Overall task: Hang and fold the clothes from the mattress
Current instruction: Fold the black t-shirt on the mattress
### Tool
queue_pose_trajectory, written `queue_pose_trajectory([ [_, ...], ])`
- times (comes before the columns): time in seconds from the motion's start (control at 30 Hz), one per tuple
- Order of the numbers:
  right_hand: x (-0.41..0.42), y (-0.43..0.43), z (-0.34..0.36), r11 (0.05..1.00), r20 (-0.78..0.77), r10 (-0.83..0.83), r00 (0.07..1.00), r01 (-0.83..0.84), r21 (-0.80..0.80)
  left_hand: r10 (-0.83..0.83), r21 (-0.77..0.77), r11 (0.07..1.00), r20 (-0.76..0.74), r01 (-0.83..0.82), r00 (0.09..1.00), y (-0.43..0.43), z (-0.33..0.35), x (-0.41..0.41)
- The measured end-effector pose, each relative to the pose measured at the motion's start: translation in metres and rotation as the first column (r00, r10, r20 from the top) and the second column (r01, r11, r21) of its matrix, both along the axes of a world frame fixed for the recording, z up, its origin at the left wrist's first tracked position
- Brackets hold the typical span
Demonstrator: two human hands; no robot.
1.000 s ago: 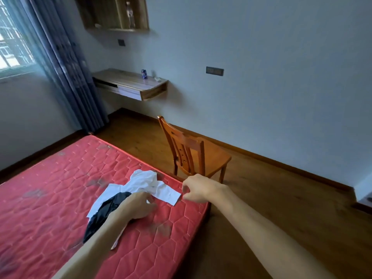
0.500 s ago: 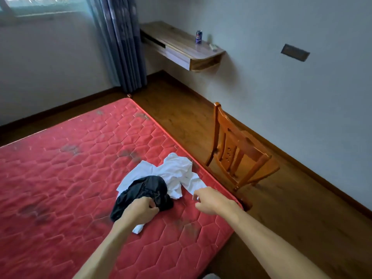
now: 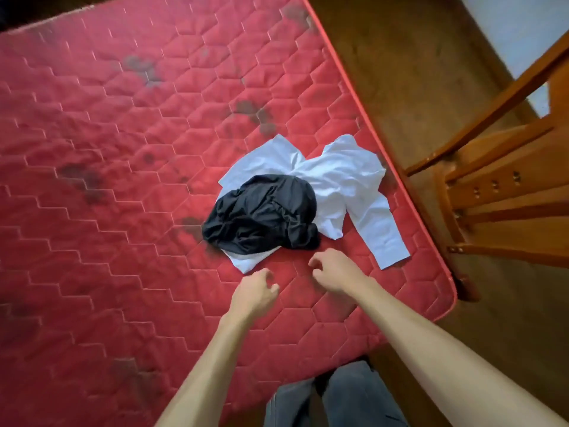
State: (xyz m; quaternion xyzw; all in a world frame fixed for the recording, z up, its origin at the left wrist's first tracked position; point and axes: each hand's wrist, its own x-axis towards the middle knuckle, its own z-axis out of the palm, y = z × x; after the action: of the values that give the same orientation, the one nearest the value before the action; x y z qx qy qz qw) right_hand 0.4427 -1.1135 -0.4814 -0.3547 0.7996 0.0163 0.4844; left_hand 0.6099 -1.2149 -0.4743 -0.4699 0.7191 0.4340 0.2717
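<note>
A crumpled black garment [image 3: 261, 214] lies on top of a white long-sleeved shirt [image 3: 341, 180] near the right edge of the red quilted mattress [image 3: 107, 149]. One white sleeve stretches toward the mattress corner. My left hand [image 3: 254, 292] hovers just below the clothes with fingers loosely curled and holds nothing. Beside it, my right hand [image 3: 334, 269] is also loosely curled and empty, a little below the black garment's lower edge. Neither hand touches the clothes.
A wooden chair [image 3: 505, 180] stands on the brown floor [image 3: 400, 72] close to the mattress's right edge. The mattress has dark stains. My legs in grey trousers [image 3: 338, 396] stand at its near edge.
The view has tilted down over the mattress. My left hand has let go of the black garment, and both hands have drawn back toward me, off the clothes.
</note>
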Motion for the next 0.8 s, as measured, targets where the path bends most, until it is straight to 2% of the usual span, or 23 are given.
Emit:
queue_pose_trajectory([
  [0.1,-0.013,-0.019,-0.055,0.996,0.075,0.085,0.994,-0.087,0.025,0.045,0.046,0.998,0.005,-0.045,0.999,0.009,-0.049,-0.014],
  [0.2,-0.026,-0.039,-0.097,0.996,0.085,0.083,0.993,-0.085,0.023,0.085,0.074,0.994,-0.014,-0.083,0.996,0.019,-0.077,-0.025],
  [0.37,-0.029,-0.05,-0.121,0.999,0.085,-0.011,0.996,0.015,-0.052,0.062,0.099,0.993,-0.003,-0.062,0.998,0.026,-0.087,-0.029],
  [0.43,-0.024,-0.048,-0.115,0.978,0.098,-0.162,0.982,0.173,-0.114,0.063,0.09,0.994,-0.007,-0.062,0.998,0.022,-0.08,-0.028],
  [0.5,-0.02,-0.047,-0.099,0.888,0.138,-0.389,0.911,0.411,-0.207,0.091,0.077,0.993,-0.028,-0.089,0.995,0.018,-0.066,-0.027],
  [0.57,-0.018,-0.047,-0.072,0.739,0.277,-0.574,0.771,0.633,-0.23,0.139,0.068,0.989,-0.098,-0.133,0.985,0.011,-0.054,-0.027],
  [0.63,-0.015,-0.047,-0.037,0.608,0.504,-0.667,0.549,0.792,-0.058,0.147,0.043,0.989,-0.214,-0.141,0.966,0.005,-0.041,-0.03],
  [0.7,-0.012,-0.046,-0.001,0.572,0.633,-0.671,0.386,0.813,0.111,0.125,-0.012,0.991,-0.309,-0.135,0.943,0.002,-0.031,-0.034],
  [0.77,-0.013,-0.043,0.036,0.606,0.709,-0.614,0.347,0.782,0.142,0.141,-0.056,0.983,-0.361,-0.172,0.922,0.002,-0.013,-0.04],
  [0.8,-0.016,-0.041,0.057,0.639,0.736,-0.574,0.359,0.759,0.128,0.153,-0.08,0.977,-0.387,-0.198,0.909,0.002,-0.001,-0.042],
])
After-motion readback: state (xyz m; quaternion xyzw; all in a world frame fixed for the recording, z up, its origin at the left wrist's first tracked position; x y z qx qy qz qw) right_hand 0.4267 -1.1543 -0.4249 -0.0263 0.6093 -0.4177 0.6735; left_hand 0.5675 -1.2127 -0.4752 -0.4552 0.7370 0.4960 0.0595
